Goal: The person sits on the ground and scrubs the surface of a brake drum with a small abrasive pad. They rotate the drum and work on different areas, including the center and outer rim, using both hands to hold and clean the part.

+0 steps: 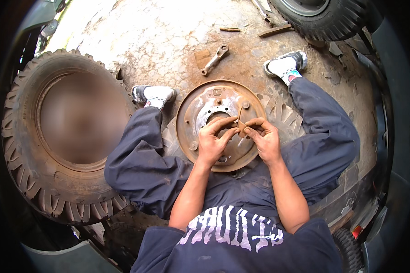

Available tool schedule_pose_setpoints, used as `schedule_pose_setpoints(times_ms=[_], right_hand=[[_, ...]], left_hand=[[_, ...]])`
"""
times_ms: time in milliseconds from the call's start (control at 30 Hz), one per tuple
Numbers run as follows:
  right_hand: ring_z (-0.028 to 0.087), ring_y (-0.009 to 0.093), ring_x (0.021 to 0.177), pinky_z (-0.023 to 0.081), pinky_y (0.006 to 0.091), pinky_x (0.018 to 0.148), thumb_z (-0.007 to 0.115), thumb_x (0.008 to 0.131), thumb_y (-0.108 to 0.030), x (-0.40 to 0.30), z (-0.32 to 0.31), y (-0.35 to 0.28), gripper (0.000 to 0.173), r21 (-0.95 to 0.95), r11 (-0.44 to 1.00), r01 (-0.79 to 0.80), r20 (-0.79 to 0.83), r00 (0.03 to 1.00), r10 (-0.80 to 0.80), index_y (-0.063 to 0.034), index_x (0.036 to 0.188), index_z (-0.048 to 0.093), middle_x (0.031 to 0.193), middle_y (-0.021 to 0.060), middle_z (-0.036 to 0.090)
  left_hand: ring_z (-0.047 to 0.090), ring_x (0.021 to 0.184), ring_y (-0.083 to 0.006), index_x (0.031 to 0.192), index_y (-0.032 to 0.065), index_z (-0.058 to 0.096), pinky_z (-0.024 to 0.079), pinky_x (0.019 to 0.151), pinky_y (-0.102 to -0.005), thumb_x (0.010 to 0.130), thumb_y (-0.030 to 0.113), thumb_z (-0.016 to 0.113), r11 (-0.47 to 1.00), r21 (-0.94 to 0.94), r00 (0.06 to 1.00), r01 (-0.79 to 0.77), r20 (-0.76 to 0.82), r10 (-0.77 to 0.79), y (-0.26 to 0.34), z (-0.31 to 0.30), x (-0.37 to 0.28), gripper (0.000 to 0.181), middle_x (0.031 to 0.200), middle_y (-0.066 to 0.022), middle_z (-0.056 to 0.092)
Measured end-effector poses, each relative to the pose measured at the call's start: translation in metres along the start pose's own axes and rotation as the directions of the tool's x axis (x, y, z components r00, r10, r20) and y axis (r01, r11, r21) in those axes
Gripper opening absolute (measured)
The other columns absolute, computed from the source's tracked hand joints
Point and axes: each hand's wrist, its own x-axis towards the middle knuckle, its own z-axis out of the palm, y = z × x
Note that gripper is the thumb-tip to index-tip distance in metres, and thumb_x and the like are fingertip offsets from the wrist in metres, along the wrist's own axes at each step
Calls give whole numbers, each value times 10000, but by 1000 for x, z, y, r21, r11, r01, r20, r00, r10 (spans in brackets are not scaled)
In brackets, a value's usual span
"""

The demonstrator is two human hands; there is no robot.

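Between my legs lies a round, rusty brake backing plate, with a central hole, bolt holes and studs. It rests on a treaded tire, mostly hidden beneath it. Above the plate, a thin, curled brown strip, perhaps abrasive paper, is pinched between my fingers. My left hand grips its left side with thumb and fingers. From the other side, my right hand holds the strip's lower part between thumb and forefinger. My hands cover some of the plate's middle and right side.
A large tire stands at my left, its middle blurred. Beyond the plate lies a metal arm with ringed ends. Another wheel is at the upper right, near a wood strip and a long metal tool.
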Motion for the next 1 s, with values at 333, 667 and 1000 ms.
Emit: schedule_pose_setpoints(times_ms=[333, 667, 1000], right_hand=[[674, 114, 981, 541, 272, 849, 877, 895, -94, -3, 4, 2, 247, -669, 698, 255, -36, 927, -374, -46, 1119, 786, 1148, 69, 765], [695, 116, 940, 549, 288, 850, 865, 917, -147, -1, 4, 4, 244, -290, 956, 31, -77, 996, -56, -17, 1113, 801, 1108, 80, 777], [698, 119, 927, 548, 263, 826, 785, 1021, -160, -5, 9, 3, 221, -89, 961, 261, -114, 956, -270, -15, 1162, 695, 1108, 92, 773]], left_hand=[[776, 928, -205, 1166, 11, 828, 606, 840, -323, 868, 60, 869, 994, 105, 991, -20, 134, 6, -1, -5, -2, 305, 1051, -132, 818], [783, 1073, -177, 1302, -44, 721, 615, 945, -311, 915, 43, 803, 986, -137, 993, 91, 88, -79, -2, 4, -8, 405, 1101, -154, 819], [776, 1063, -166, 1328, -43, 704, 616, 932, -310, 939, 65, 835, 1000, 3, 996, -15, 83, 15, 14, 9, -7, 425, 1098, -147, 826]])
